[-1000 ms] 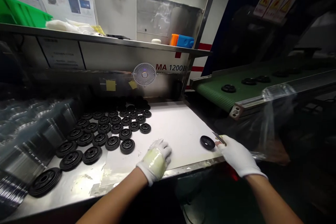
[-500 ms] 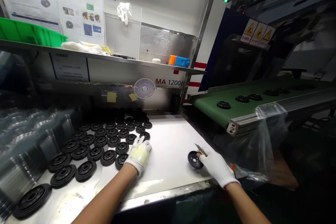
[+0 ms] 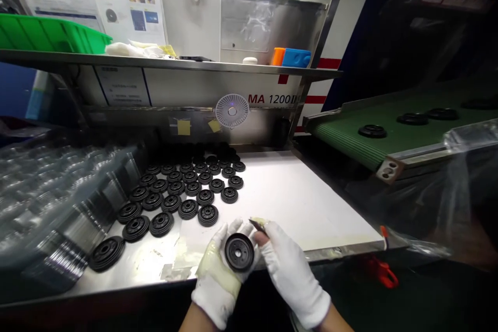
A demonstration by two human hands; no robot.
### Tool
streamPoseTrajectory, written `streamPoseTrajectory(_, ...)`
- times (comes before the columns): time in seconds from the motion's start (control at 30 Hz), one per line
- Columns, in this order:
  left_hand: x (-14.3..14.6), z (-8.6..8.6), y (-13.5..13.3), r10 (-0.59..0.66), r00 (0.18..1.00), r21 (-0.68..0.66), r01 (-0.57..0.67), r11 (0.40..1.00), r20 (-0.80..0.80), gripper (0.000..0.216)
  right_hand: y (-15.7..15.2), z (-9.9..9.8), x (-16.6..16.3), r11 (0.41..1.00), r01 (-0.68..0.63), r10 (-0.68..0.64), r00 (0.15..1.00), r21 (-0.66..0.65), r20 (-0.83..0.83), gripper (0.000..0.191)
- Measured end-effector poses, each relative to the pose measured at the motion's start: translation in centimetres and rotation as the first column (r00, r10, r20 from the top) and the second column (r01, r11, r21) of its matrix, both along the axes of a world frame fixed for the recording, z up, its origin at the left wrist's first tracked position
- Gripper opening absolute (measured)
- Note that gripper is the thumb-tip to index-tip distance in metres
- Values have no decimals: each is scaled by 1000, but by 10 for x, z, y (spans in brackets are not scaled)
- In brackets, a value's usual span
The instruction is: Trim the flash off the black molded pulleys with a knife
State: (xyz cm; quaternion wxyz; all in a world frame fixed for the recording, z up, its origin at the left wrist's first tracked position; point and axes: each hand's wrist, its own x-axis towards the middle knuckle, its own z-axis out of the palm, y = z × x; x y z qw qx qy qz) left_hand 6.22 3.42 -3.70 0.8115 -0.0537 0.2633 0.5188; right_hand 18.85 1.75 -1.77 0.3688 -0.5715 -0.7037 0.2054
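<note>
My left hand (image 3: 218,282), in a white glove wrapped with yellowish tape, is shut on a black moulded disc (image 3: 239,252) with a central hole. My right hand (image 3: 291,275), also gloved in white, pinches a small trimming blade (image 3: 257,225) whose tip lies close to the disc's upper edge. Both hands are together at the table's front edge. Beyond them, several more black ribbed discs (image 3: 188,209) stand in close rows on a white sheet (image 3: 295,202) over the steel table (image 3: 136,264).
A stack of clear plastic trays (image 3: 58,207) lies to the left of the rows. A green conveyor belt (image 3: 350,140) at the right carries several black discs. Behind the table are a small fan (image 3: 232,110) and a steel shelf (image 3: 167,62) holding a green crate (image 3: 50,36).
The disc held by my right hand at the table's right is now in my left hand. Both hands have come together in front of me, and the view has shifted.
</note>
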Motion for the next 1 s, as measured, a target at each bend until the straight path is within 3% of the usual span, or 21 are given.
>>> streamPoseTrajectory(0.07, -14, 0, 1, 42, 999, 28, -43, 999, 25, 23, -7, 0, 1, 999, -34, 34, 999, -3, -8, 28)
streamPoseTrajectory(0.2, -23, -1, -3, 149, 986, 121, -139, 983, -78, 25, -21, -10, -4, 991, -119, 125, 988, -64, 87, 25)
streamPoseTrajectory(0.4, -20, -5, -16, 201, 961, 216, -159, 963, -189, 21, -25, -21, -20, 997, -24, 47, 945, -76, 325, 26)
streamPoseTrajectory(0.53, -18, -9, -18, 293, 920, 315, -206, 926, -260, 22, -25, -25, -26, 999, 8, 11, 928, -47, 373, 24)
streamPoseTrajectory(0.8, -11, -12, -7, 405, 897, 235, -360, 903, -178, 32, -31, -43, -37, 999, 31, -18, 935, -31, 355, 29)
streamPoseTrajectory(0.87, -11, -11, -7, 396, 902, 223, -357, 907, -169, 38, -30, -43, -36, 999, 26, -14, 942, -31, 335, 29)
streamPoseTrajectory(1.0, -17, -9, -11, 217, 968, 215, -187, 959, -125, 39, -29, -39, -32, 999, -18, 25, 963, -30, 269, 27)
